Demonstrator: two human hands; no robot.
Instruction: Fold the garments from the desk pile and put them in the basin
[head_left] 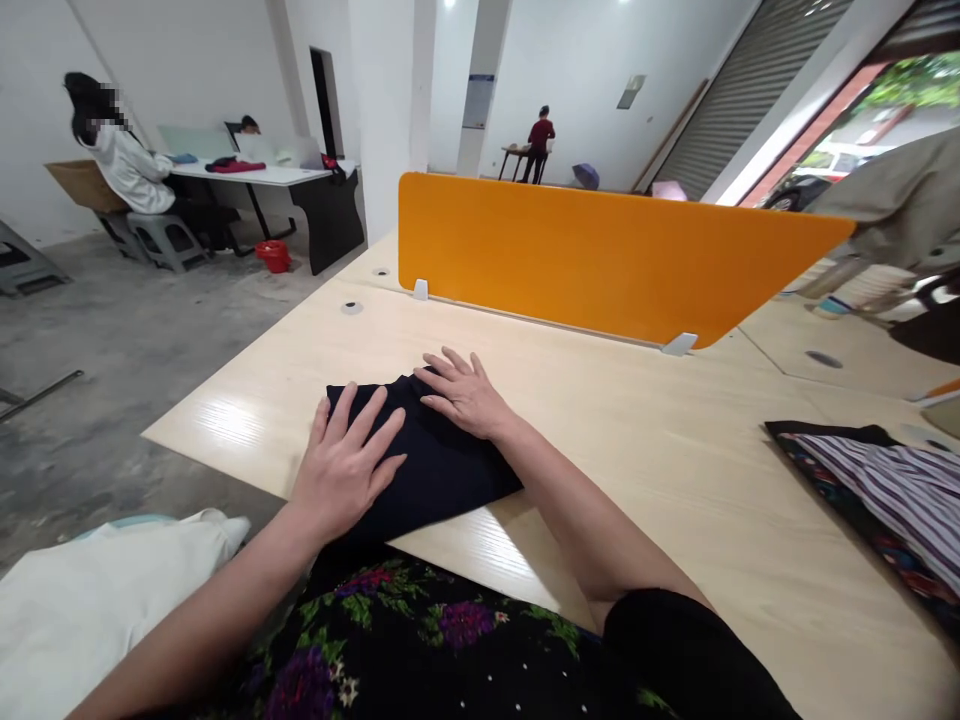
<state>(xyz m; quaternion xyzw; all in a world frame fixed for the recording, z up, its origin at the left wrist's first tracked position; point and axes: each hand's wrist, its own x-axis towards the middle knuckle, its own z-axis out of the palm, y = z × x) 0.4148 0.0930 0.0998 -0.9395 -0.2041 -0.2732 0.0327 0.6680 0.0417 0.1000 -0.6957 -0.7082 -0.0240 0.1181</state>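
A black garment printed with purple flowers and green leaves is filling the space closest to the lens, draped over the person's lap at the near edge of the pale wooden table. Just beyond it, a folded piece of dark navy cloth is lying flat on the tabletop near that front edge. The left hand is pressing down on the cloth's near left part, palm flat, fingers spread wide and gripping nothing. The right hand is resting on the cloth's far edge, likewise open and flat, fingers fanned out toward the left, holding nothing. A white fabric bundle is sitting off the table to the left. A striped and patterned stack of textiles is lying at the right end of the table, well apart from the hands. An orange divider panel is standing upright across the far side.
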